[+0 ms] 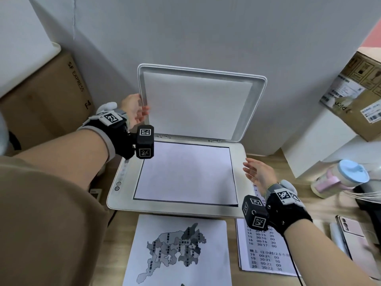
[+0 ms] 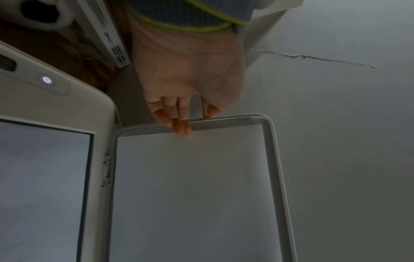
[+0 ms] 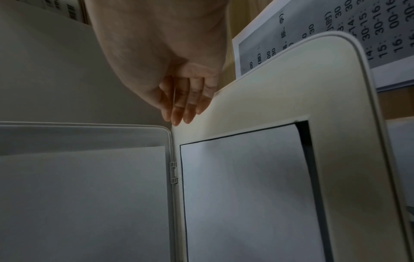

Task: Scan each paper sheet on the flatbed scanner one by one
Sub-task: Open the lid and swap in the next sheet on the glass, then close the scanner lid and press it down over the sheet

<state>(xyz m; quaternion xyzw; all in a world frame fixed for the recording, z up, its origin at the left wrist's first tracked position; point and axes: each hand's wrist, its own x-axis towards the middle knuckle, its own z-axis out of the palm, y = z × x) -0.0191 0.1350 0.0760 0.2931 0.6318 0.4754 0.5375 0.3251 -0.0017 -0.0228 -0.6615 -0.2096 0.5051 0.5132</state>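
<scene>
Two hands at scanner (image 1: 242,205). Our left hand (image 1: 133,110) grips raised lid (image 1: 258,104) at its left edge, fingers curled over rim. Sheet (image 1: 185,174) lies flat on glass, between hands, long axis toward hinge. Our right hand (image 1: 260,175), fingers straight, empty, hovers just beside sheet's right edge, so nearer for lifting.

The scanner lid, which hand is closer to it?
Left. The left hand holds the raised scanner lid by its left edge, fingers over the rim. The right hand hovers open by the scanner's right side, off the lid.
</scene>
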